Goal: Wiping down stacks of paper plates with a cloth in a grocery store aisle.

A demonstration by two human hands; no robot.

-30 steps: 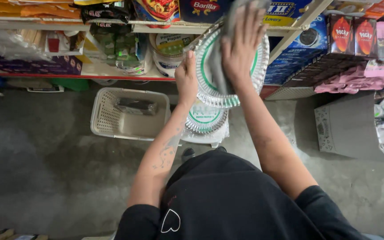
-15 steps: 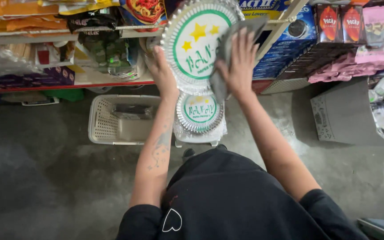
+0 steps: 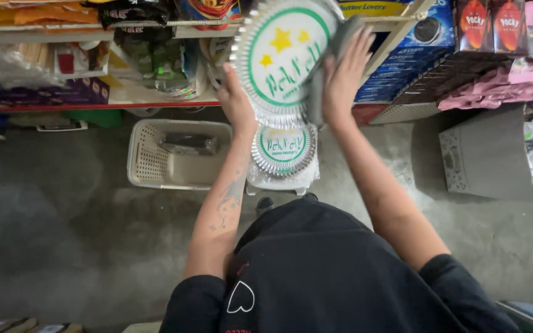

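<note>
A wrapped pack of round silver-rimmed paper plates (image 3: 282, 55), white with a green ring and yellow stars, is held up in front of the shelves. My left hand (image 3: 237, 98) grips its lower left edge. My right hand (image 3: 345, 77) presses a grey cloth (image 3: 325, 68) flat against the pack's right side. Below, a second, smaller pack of plates (image 3: 284, 151) lies on a low white stand near my legs.
A cream plastic basket (image 3: 146, 161) with a dark packet inside sits on the grey concrete floor at left. Shelves (image 3: 94, 105) of snack packets and boxes run across the top. A grey crate (image 3: 482, 154) stands at right.
The plate pack has been lifted higher and turned so its printed face shows. My right hand with the cloth has shifted to the pack's right edge.
</note>
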